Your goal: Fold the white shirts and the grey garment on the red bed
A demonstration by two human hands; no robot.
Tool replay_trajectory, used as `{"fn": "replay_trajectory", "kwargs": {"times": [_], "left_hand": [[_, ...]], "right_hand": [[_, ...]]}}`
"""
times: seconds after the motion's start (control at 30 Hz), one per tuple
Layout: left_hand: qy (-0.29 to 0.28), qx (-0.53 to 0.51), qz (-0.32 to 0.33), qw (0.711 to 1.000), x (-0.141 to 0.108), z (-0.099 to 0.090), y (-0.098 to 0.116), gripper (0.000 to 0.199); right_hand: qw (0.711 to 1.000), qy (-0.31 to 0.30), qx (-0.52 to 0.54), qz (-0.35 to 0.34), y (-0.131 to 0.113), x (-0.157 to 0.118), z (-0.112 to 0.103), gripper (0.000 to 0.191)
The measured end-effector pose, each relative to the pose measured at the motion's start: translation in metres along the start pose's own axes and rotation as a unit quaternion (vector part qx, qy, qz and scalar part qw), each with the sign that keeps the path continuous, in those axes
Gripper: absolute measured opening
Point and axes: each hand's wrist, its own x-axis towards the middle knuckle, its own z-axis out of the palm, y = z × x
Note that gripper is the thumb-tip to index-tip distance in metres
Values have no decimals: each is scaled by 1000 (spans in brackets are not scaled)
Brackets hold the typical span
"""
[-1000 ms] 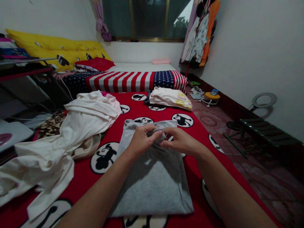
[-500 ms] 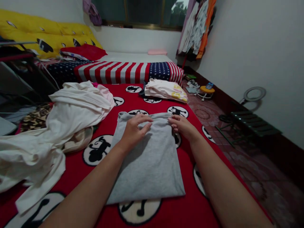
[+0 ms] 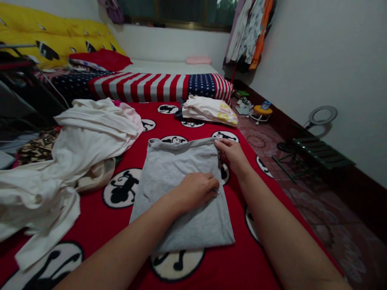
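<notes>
A grey folded garment (image 3: 178,161), seemingly a T-shirt, lies flat on the red blanket (image 3: 242,257) with its rolled edge at the far side. At its far right corner my right hand (image 3: 232,154) pinches the fabric between thumb and fingers. My left hand (image 3: 196,190) rests across the garment's middle, fingers curled together on the cloth close to the right edge; its thumb is hidden. Behind the garment sits a folded white garment with yellow print (image 3: 208,109), apart from both hands. Loose white clothing (image 3: 90,133) is heaped to the left.
A bed with a striped, starred cover (image 3: 142,86) stands beyond the blanket, below a window. On the tiled floor at right are a yellow stool (image 3: 262,109), a dark green folding stool (image 3: 323,153) and a ring light (image 3: 323,117). Clothes (image 3: 250,32) hang by the wall.
My left hand has moved from the far edge toward me and right, onto the middle of the grey garment, its fingers closing. My right hand stays at the far right corner.
</notes>
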Motion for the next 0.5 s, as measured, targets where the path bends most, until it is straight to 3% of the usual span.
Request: {"fn": "replay_trajectory", "kwargs": {"times": [0.13,0.23,0.37,0.5], "left_hand": [[0,-41,16,999,-1,3,-4,9],[10,-83,25,996,-3,5,-5,11],[27,-229,7,973,-6,0,-15,39],[137,-342,-66,927,-8,-23,-41,38]], "right_hand": [[997,57,58,-16,-1,3,3,31],[997,74,30,-14,4,4,4,27],[992,95,-83,-19,12,8,0,20],[955,160,-209,-136,13,10,-7,18]]}}
